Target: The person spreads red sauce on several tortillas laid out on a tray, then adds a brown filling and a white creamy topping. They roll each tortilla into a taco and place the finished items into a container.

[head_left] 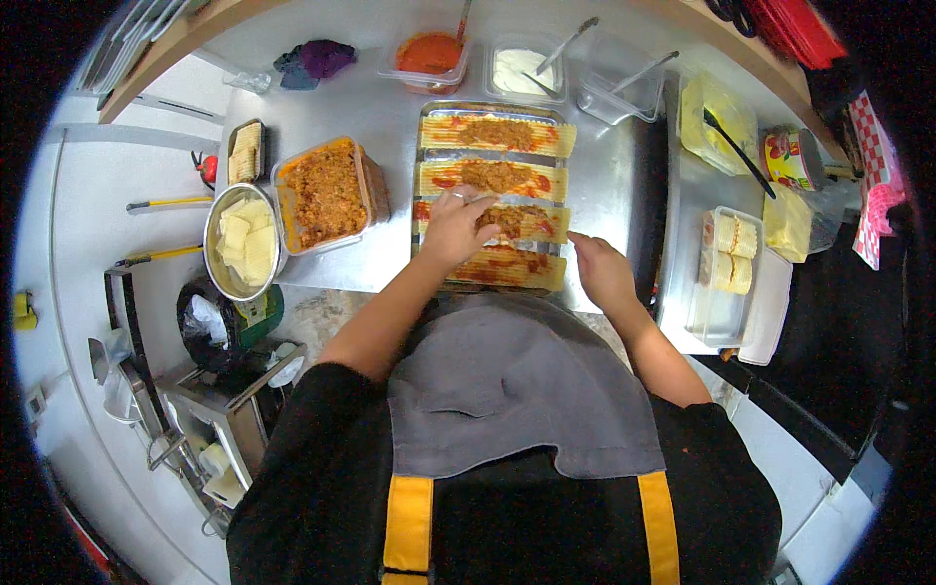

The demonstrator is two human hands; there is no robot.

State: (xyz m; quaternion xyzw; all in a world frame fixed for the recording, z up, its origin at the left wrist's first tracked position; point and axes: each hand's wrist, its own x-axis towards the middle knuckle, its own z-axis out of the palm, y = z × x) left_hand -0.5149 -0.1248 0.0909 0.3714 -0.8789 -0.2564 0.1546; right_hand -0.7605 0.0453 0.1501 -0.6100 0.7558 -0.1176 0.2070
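Note:
On a metal tray [425,153] lie several ridged lasagna sheets [558,183], side by side, topped with red sauce and ground meat. My left hand [456,229], a ring on one finger, reaches over the third sheet from the back. Its fingers are apart and touch the meat filling [512,222] there. At the right end of that same sheet, my right hand [603,268] has its fingertips closed on the edge; the thumb is partly hidden. The nearest sheet [507,269] carries mostly red sauce.
Left of the tray stand a meat filling tub [372,190], a bowl of pasta sheets [276,255] and a small tray [236,174]. Behind are tubs of red sauce [398,68] and white cream [512,73]. A clear container [717,307] with pasta rolls sits right.

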